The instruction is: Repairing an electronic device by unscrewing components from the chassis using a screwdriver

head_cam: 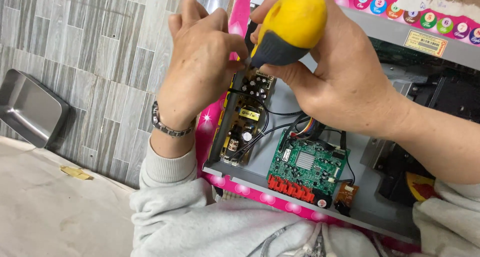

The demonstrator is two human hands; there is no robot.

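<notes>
My right hand (345,82) grips a screwdriver with a yellow and grey handle (290,27), held upright over an opened grey metal device chassis (372,207). Its tip is hidden behind my fingers. My left hand (200,67), with a metal bracelet at the wrist, pinches at the screwdriver's shaft just above a tan power board (245,119). A green circuit board (305,169) with a silver heatsink and red connectors lies lower right of it, joined by black and coloured wires.
The chassis rests on a pink printed box (240,17) on my lap. A steel tray (27,107) lies on the grey tiled floor at left. A beige mat (50,212) with a scrap of tape is at lower left.
</notes>
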